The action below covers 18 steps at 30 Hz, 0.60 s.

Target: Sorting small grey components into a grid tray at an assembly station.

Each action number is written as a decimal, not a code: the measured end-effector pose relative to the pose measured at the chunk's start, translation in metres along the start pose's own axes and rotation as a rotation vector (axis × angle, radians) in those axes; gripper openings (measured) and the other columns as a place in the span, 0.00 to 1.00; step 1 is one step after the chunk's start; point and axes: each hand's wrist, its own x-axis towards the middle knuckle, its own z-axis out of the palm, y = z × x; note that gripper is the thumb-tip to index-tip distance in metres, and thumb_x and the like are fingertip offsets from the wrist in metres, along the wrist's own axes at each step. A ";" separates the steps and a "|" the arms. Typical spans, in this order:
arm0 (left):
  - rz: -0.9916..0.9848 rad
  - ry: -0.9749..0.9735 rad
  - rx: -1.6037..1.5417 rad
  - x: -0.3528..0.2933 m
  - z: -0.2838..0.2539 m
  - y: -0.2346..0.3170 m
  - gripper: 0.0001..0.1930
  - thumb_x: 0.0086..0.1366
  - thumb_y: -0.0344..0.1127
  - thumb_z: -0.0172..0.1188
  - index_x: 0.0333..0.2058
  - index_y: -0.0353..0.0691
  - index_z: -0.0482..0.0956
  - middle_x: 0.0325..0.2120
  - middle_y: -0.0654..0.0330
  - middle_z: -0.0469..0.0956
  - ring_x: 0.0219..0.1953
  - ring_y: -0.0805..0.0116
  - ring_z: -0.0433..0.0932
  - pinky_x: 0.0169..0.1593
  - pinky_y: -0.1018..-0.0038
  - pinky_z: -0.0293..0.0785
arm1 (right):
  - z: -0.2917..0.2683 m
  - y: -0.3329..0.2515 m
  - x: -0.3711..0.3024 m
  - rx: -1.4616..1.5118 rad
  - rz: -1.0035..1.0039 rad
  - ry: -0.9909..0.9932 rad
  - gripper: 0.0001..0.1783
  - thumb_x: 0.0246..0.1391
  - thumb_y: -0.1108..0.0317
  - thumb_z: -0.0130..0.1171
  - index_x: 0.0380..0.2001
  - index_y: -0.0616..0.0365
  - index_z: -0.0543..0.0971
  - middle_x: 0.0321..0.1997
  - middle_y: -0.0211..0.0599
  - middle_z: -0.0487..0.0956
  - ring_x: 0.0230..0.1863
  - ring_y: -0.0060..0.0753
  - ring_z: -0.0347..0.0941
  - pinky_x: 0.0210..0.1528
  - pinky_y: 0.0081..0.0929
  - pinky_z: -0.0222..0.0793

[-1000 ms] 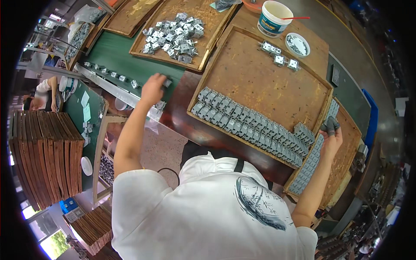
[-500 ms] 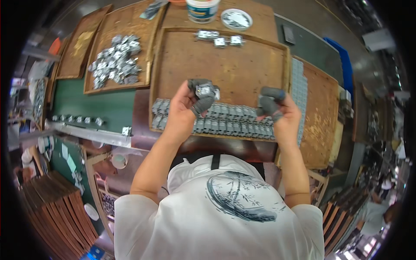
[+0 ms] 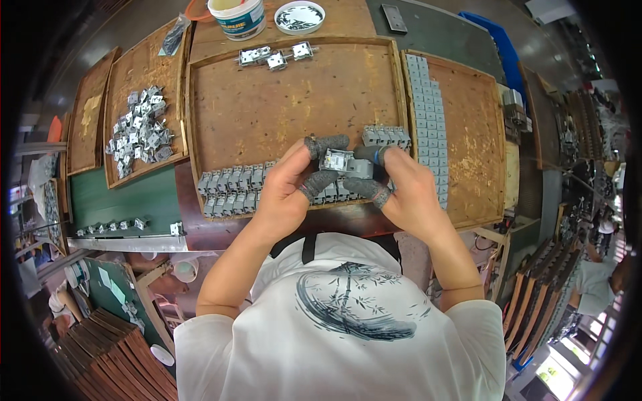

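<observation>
Over the front of the wooden tray, my left hand (image 3: 284, 184) pinches a shiny silver metal mechanism (image 3: 336, 160) between grey-covered thumb and fingers. Opposite it, my right hand (image 3: 409, 190) grips a grey plastic housing (image 3: 361, 168), its fingertips also in grey covers. The two pieces touch end to end between my hands; how far one sits inside the other cannot be made out. Below them run rows of grey housings (image 3: 234, 180) along the tray's near edge, partly hidden by my hands. A short group of grey housings (image 3: 386, 136) lies just beyond my right hand.
Several metal mechanisms (image 3: 275, 60) lie at the tray's far side. A heap of them (image 3: 140, 130) fills part of the left tray (image 3: 119, 75). A white bucket (image 3: 237, 20) and a round dish (image 3: 299, 18) stand behind. Grey housings (image 3: 428, 127) line the right tray.
My hands were apart and have come together, bringing the metal mechanism against the grey housing. The whole view has shifted, so the trays appear further left.
</observation>
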 end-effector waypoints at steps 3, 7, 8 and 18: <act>0.043 -0.041 0.109 0.000 0.005 -0.007 0.23 0.63 0.21 0.57 0.58 0.32 0.71 0.53 0.59 0.73 0.55 0.69 0.73 0.58 0.73 0.69 | 0.007 0.008 -0.003 -0.102 -0.020 0.044 0.15 0.43 0.70 0.68 0.34 0.62 0.75 0.32 0.44 0.74 0.32 0.53 0.74 0.32 0.39 0.70; 0.051 0.009 0.472 -0.002 0.017 -0.024 0.23 0.63 0.18 0.53 0.59 0.34 0.71 0.53 0.60 0.71 0.53 0.69 0.72 0.56 0.75 0.68 | 0.013 0.019 -0.007 -0.182 -0.085 0.130 0.14 0.42 0.72 0.68 0.33 0.63 0.75 0.33 0.44 0.74 0.32 0.52 0.74 0.31 0.40 0.70; -0.006 0.041 0.304 -0.002 0.022 -0.023 0.24 0.63 0.18 0.53 0.59 0.34 0.71 0.53 0.60 0.71 0.53 0.69 0.72 0.56 0.76 0.68 | 0.013 0.020 -0.008 -0.149 -0.056 0.101 0.14 0.41 0.73 0.67 0.33 0.63 0.75 0.33 0.44 0.74 0.32 0.52 0.74 0.31 0.40 0.70; 0.045 0.025 0.434 0.008 0.034 -0.028 0.32 0.51 0.20 0.58 0.58 0.32 0.67 0.50 0.50 0.66 0.51 0.54 0.72 0.51 0.69 0.70 | 0.023 0.032 -0.012 -0.240 -0.093 0.252 0.14 0.36 0.78 0.64 0.31 0.64 0.75 0.31 0.46 0.74 0.30 0.53 0.74 0.30 0.40 0.70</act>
